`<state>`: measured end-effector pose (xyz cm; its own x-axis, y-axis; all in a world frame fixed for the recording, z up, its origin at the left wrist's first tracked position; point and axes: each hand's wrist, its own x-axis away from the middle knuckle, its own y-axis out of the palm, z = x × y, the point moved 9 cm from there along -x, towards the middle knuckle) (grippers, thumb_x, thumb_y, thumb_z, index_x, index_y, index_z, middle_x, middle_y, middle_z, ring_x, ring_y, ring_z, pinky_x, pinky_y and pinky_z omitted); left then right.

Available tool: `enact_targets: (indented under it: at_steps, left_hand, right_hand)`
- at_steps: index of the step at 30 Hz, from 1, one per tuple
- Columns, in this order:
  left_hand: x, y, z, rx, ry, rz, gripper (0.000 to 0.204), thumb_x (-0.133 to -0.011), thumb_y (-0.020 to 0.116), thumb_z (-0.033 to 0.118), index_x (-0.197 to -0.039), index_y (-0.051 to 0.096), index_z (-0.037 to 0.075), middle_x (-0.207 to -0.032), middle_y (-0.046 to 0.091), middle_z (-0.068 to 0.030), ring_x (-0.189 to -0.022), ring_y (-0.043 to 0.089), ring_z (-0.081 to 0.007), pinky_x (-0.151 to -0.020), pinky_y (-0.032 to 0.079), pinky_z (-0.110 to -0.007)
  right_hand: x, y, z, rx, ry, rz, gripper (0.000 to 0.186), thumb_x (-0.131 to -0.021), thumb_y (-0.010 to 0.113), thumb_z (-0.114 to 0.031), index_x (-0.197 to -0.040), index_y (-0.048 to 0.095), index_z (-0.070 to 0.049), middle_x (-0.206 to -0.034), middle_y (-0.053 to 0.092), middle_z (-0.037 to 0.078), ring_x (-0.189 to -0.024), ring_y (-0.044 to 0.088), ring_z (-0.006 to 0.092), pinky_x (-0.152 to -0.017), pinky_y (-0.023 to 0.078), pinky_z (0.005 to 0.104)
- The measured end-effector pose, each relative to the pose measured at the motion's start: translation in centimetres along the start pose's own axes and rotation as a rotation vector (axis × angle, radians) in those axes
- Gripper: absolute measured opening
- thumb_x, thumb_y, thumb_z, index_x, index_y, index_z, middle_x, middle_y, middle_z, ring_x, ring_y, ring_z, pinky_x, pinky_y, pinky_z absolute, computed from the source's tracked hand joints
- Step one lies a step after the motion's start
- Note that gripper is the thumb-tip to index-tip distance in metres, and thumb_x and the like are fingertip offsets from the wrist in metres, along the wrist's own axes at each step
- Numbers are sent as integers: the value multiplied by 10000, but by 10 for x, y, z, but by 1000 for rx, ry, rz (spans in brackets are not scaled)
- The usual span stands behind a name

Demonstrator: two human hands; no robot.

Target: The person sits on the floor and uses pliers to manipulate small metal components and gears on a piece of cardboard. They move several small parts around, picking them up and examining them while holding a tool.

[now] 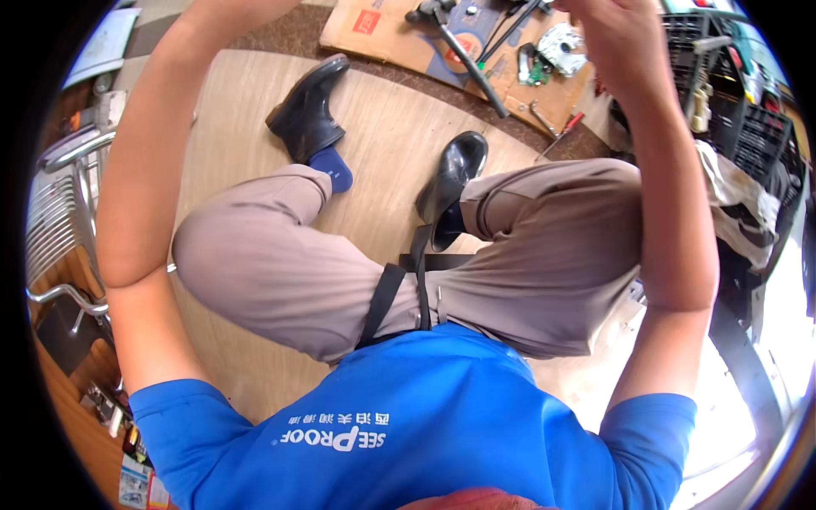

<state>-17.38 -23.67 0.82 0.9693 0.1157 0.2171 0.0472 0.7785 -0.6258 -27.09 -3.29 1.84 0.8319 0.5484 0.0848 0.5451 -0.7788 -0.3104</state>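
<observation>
My left forearm point(157, 127) reaches up to the top edge, and the hand itself lies beyond the picture. My right hand point(619, 30) is at the top edge, right of centre. Its fingers are cut off there, so what it holds, if anything, is hidden. It is nearest to a whitish, crumpled-looking piece point(561, 49) and a small green part point(535, 70), both on a flattened cardboard sheet point(361, 42). Further left on that sheet lies a hammer point(466, 58) with a dark handle. A thin tool with a red handle point(574, 121) rests near the sheet's lower right corner.
My dark boots point(310, 110) stand on the wood-patterned floor point(229, 110), my knees spread wide. A chrome metal rack point(64, 221) is at the left. Black plastic crates point(756, 136) and a pale cloth point(739, 200) are at the right.
</observation>
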Motion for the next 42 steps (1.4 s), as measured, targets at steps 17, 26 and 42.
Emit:
enact_targets:
  at_steps: [17,26,42]
  left_hand:
    - [107,137,164,906,382,-232,270,-942,586,253,-988,632,-9,-876,665,-103,-784,654,-163,-703,549,-302]
    - [122,154,155,619,349,-258,229,-945,582,186,-870,644,-21,-697,642,-48,-648,653,-102,-593,555,-232]
    - [57,159,121,1045,145,-245,240,-966,511,211,-907,629,10,-784,635,-58,-681,623,-155,-645,542,-311]
  right_hand:
    - [214,-31,-133,934,-644,-56,185,-856,652,-91,-1020,591,-29,-856,603,131,-751,591,299,-688,472,351]
    - [224,-27,-80,796,-568,-27,166,-834,629,-136,-939,586,-16,-863,609,169,-822,604,360,-718,478,418]
    - [222,-54,-75,717,-424,71,289,-877,645,-272,-989,602,-10,-719,601,165,-644,591,325,-631,460,400]
